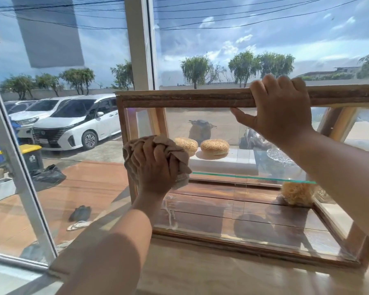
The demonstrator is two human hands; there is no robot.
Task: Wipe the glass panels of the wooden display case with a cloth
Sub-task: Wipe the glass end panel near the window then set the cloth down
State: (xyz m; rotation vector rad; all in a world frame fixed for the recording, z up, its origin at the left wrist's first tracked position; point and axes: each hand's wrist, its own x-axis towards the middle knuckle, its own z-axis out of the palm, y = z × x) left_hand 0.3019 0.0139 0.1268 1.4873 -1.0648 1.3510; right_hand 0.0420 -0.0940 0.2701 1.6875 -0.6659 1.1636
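Observation:
A wooden display case (179, 97) with glass panels stands on a light counter in front of me. My left hand (156, 169) presses a bunched beige cloth (168, 145) against the near glass panel (243, 209) at its left side. My right hand (279, 111) grips the case's top wooden rail, fingers over the top and thumb underneath. Streaks of liquid run down the lower left of the glass.
Inside the case two sesame buns (214, 146) lie on a white board above a glass shelf (254, 177), with a cut-glass dish (279, 155) and a wrapped pastry (296, 193). A large window (136, 39) stands close behind and left. The counter (222, 279) extends toward me.

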